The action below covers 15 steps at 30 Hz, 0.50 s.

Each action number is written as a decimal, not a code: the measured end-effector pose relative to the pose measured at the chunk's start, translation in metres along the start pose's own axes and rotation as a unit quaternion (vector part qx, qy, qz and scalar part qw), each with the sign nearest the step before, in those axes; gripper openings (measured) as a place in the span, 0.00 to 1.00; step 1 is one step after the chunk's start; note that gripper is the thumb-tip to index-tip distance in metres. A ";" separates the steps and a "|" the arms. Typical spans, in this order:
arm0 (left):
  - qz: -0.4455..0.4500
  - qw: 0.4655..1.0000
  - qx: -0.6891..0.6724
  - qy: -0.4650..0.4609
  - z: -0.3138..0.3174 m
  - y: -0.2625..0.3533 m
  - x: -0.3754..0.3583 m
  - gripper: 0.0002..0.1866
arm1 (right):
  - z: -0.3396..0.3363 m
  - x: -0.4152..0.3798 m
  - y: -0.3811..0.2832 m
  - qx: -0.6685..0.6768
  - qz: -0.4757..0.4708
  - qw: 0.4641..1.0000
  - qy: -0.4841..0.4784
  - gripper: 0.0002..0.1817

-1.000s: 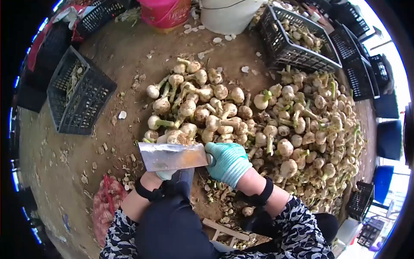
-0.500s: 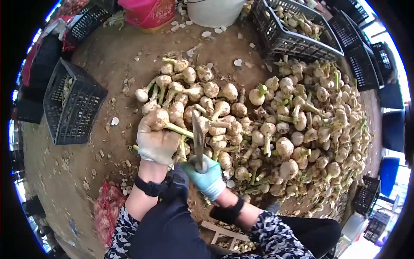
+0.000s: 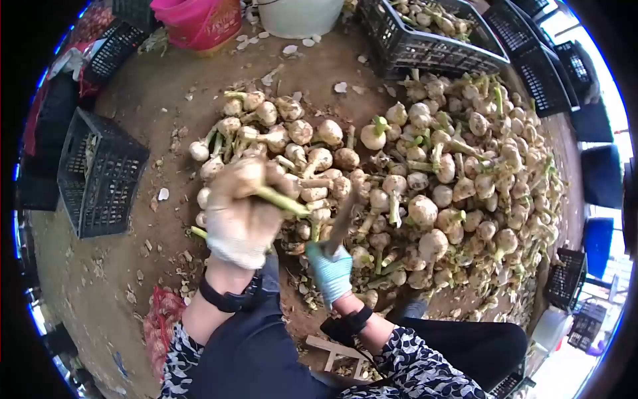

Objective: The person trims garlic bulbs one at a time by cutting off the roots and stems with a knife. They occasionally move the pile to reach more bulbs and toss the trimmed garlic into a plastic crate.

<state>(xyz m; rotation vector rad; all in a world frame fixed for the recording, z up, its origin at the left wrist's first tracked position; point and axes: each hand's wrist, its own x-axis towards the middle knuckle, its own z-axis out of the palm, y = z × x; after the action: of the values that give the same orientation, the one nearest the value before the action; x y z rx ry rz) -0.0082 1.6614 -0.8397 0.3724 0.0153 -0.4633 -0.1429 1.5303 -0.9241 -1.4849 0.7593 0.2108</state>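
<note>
A heap of garlic bulbs [image 3: 425,173] covers the dirt ground [image 3: 133,266]. The left hand [image 3: 240,216], raised above its near edge, wraps curled fingers around a garlic bulb [image 3: 247,174], green stalk pointing right. Just beside it, the right hand [image 3: 330,269] fists the handle of a cleaver [image 3: 340,223], blade up by the stalk.

The left hand [image 3: 237,216] wears a pale, off-white work glove, dirtied with soil, with a black watch-like band at the wrist. The right hand [image 3: 330,271] wears a teal knit glove and a black wrist strap behind it. Both forearms are bare above sleeves in a dark blue-and-white patterned fabric. Dark navy trousers cover the knees.
</note>
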 end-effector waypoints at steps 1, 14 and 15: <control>-0.007 0.991 0.129 -0.031 0.011 -0.020 0.007 0.19 | -0.004 -0.001 -0.013 0.102 0.044 0.992 0.062 0.11; 0.134 0.286 0.947 -0.064 -0.062 -0.058 0.045 0.14 | -0.041 0.003 0.009 0.100 -0.013 0.986 0.132 0.09; 0.133 0.463 0.875 -0.041 -0.076 -0.057 0.046 0.12 | -0.044 0.008 0.003 0.100 -0.014 0.986 0.134 0.09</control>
<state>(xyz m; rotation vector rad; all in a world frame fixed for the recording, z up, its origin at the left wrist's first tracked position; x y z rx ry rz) 0.0126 1.6210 -0.9348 2.4100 -0.6866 0.0195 -0.1528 1.4870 -0.9267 -1.3454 0.9452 -0.0871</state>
